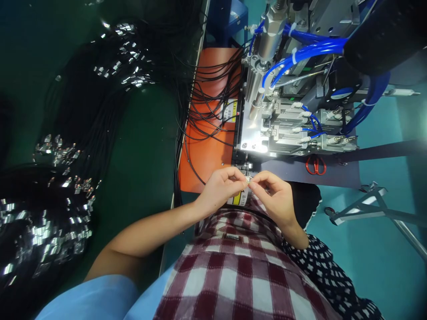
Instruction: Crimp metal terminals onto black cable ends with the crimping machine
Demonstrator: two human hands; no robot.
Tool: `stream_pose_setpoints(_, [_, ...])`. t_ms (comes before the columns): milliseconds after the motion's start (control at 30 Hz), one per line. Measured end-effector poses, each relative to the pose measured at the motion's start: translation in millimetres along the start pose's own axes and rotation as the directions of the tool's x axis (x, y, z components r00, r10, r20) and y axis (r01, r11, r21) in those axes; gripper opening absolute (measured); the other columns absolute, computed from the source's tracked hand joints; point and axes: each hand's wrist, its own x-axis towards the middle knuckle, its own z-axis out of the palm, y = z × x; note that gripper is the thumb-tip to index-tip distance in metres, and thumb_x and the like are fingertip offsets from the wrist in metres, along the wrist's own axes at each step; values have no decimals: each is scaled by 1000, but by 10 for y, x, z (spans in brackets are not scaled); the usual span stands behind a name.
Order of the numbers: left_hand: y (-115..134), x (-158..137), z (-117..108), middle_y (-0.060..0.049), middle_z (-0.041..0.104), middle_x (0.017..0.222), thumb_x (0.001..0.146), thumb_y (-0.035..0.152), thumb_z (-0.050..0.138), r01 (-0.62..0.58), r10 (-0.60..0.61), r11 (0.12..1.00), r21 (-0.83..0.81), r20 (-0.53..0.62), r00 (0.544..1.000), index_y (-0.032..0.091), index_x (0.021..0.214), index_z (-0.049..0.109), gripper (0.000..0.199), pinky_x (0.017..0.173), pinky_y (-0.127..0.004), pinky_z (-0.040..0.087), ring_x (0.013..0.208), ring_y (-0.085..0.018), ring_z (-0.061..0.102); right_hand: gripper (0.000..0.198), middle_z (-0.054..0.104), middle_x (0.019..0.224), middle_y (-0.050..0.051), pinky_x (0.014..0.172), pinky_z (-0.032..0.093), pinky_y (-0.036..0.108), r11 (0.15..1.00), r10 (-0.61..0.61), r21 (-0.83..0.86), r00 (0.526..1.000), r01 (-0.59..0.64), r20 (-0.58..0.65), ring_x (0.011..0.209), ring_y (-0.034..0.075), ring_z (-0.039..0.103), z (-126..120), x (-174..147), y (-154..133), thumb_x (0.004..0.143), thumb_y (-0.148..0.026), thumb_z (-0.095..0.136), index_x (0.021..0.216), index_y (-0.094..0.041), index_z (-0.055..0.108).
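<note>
My left hand point(223, 189) is closed, thumb and forefinger pinched together at the machine's front edge. Facing it, my right hand point(276, 195) also pinches, so the fingertips of both hands nearly meet. Between them shows a small pale, shiny piece point(248, 179), mostly covered by the fingers; its exact kind cannot be made out. Just beyond the fingertips is a small metal fixture point(247, 166) on the machine. Under my hands lies a yellow and white label point(240, 198).
The machine point(256, 138) with blue air tubes point(313, 48) stands ahead. Black cables point(208, 104) cross an orange board point(207, 164) on its left. Bundles of black cables with shiny metal ends point(50, 233) lie on the dark green surface point(143, 146). Red-handled scissors point(316, 166) rest at the right.
</note>
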Motion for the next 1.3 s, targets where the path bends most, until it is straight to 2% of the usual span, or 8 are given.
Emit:
stream_pose_setpoints(367, [-13, -2, 3, 9, 38, 49, 74, 26, 70, 1, -1, 1000, 22, -3, 1000, 14, 72, 57, 18, 46, -20, 17, 46, -4, 28, 9, 62, 74, -2, 62, 45, 26, 979, 127, 160, 992, -127, 13, 65, 11, 52, 16, -25, 67, 81, -27, 72, 77, -21, 67])
stream_pose_setpoints(567, [-38, -1, -12, 9, 37, 50, 76, 26, 70, -2, 2, 1000, 30, 5, 1000, 14, 73, 58, 17, 47, -21, 17, 47, -4, 28, 9, 61, 73, -2, 61, 43, 25, 979, 117, 165, 993, -119, 19, 65, 11, 51, 16, -19, 83, 80, -25, 72, 75, -21, 66])
stream_pose_setpoints(967, [-50, 15, -12, 8, 40, 50, 75, 25, 72, 17, -15, 997, -71, 19, 1000, 14, 73, 59, 18, 47, -19, 19, 47, -4, 30, 9, 60, 71, -3, 61, 43, 25, 970, 127, 209, 992, -124, 0, 63, 10, 50, 42, -38, 106, 80, -23, 71, 74, -20, 66])
stream_pose_setpoints(1300, [-59, 15, -9, 8, 38, 49, 76, 24, 72, 23, -21, 998, -62, 23, 1000, 14, 72, 58, 17, 47, -19, 18, 46, -4, 29, 5, 62, 74, -2, 62, 45, 26, 968, 133, 214, 991, -133, 14, 64, 11, 54, 13, -21, 96, 80, -25, 71, 78, -21, 68])
